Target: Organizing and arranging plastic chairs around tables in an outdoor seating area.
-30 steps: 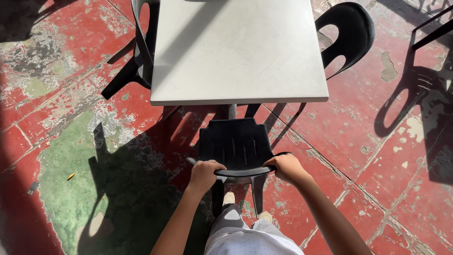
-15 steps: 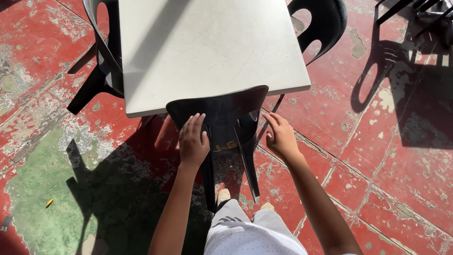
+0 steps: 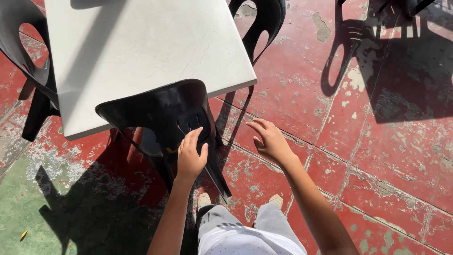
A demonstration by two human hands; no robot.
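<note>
Head view: we see a left hand (image 3: 191, 158) flat on the back of a black chair (image 3: 163, 118) tucked against a white table (image 3: 141, 52).

The left fingers lie loose and spread on the backrest, gripping nothing. The right hand (image 3: 269, 140) hovers open just beside the chair, over the red floor (image 3: 358, 156), fingers released. We see two more black chairs at the table's far sides.
</note>
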